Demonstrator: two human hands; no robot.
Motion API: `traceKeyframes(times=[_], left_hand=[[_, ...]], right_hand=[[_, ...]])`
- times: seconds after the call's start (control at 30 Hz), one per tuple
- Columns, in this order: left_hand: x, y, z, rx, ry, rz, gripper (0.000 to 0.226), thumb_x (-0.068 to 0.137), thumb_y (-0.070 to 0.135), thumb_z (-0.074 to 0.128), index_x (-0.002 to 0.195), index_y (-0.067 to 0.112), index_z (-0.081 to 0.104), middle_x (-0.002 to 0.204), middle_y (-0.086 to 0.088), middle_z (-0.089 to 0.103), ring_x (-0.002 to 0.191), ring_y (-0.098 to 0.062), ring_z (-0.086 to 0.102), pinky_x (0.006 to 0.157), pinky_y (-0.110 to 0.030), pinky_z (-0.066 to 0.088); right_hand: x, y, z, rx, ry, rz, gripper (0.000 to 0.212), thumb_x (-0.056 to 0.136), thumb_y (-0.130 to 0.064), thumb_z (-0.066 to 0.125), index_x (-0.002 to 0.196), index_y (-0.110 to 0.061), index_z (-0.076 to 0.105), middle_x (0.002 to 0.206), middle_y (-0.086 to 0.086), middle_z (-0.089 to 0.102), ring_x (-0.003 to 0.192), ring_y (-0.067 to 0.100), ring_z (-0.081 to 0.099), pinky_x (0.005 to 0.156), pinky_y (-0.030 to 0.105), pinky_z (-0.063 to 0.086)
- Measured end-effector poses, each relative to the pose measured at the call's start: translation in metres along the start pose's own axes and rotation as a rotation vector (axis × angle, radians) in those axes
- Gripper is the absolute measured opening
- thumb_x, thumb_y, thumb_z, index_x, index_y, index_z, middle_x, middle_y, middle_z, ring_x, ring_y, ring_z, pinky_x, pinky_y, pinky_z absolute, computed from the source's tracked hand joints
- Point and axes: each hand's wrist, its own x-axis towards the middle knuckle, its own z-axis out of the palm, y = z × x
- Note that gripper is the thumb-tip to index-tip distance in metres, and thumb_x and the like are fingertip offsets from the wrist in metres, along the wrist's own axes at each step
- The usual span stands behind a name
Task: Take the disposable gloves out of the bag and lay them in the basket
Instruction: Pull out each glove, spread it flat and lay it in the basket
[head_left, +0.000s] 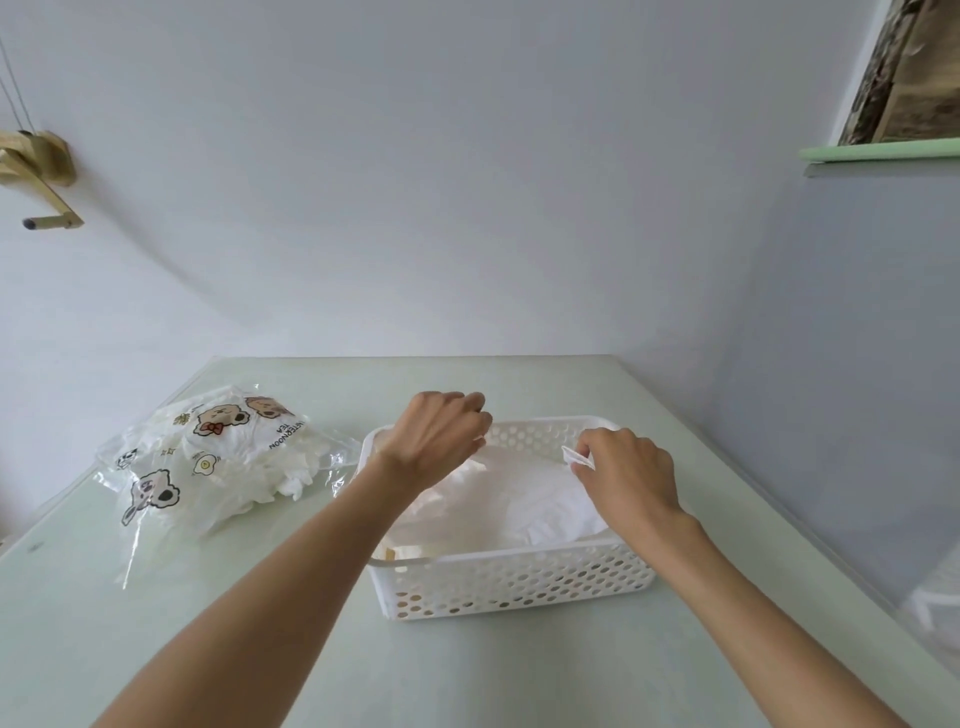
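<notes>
Left hand fingertips curl out of sight (grip unclear); basket floor hidden under gloves

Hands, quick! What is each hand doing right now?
Left hand: fingers curled over the basket; what they hold cannot be told.
Right hand: pinches the edge of a disposable glove over the basket.

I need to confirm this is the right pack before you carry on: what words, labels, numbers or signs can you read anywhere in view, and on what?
"AFTERNOON TEA": printed upside down to the camera on the clear bag, beside cartoon bears; the first letters are partly creased, so that reading is likely, not certain.
Small gold mark near the bag's top left: too small to read.
White basket, gloves in the basket, table and walls: no text visible.
</notes>
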Motion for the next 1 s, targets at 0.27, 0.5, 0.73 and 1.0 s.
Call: traceKeyframes(times=[0.27,0.5,0.73,1.0], left_hand=[[-0.005,-0.004,-0.011,-0.221,-0.076,-0.123,0.022,0.095,0.042,0.051,0.11,0.03,0.063,0.099,0.011,0.067,0.089,-0.016,0.064,0.067,-0.026,0.039],[-0.033,-0.004,-0.031,-0.657,-0.408,-0.112,0.034,0.094,0.045,0.051,0.128,0.038,0.055,0.133,0.017,0.055,0.121,-0.003,0.051,0.102,-0.031,0.041],[-0.035,0.022,-0.005,-0.379,-0.791,0.028,0.09,0.093,0.057,0.044,0.151,0.022,-0.016,0.159,0.005,-0.018,0.147,-0.014,-0.013,0.121,-0.04,0.005],[-0.031,0.02,-0.03,-0.433,-0.815,-0.076,0.095,0.086,0.067,0.047,0.152,0.028,-0.009,0.159,0.009,-0.018,0.147,-0.015,-0.011,0.119,-0.049,0.009]], right_hand=[[-0.001,0.002,-0.007,0.001,-0.049,-0.013,0.022,0.095,-0.024,0.056,0.116,-0.023,0.058,0.111,0.001,0.065,0.099,0.024,0.062,0.073,0.029,0.04],[-0.006,0.009,-0.027,0.456,-0.013,-0.114,0.031,0.082,-0.017,0.071,0.101,-0.039,0.06,0.092,-0.01,0.056,0.077,0.01,0.053,0.069,0.028,0.042],[0.021,0.005,0.005,0.011,-0.751,-0.102,0.081,0.079,-0.032,0.072,0.146,-0.037,0.027,0.149,0.007,0.025,0.127,0.028,0.045,0.099,0.037,0.043],[0.015,0.008,-0.001,0.016,-0.707,-0.098,0.072,0.081,-0.022,0.068,0.144,-0.033,0.034,0.146,0.003,0.035,0.128,0.028,0.043,0.099,0.038,0.043]])
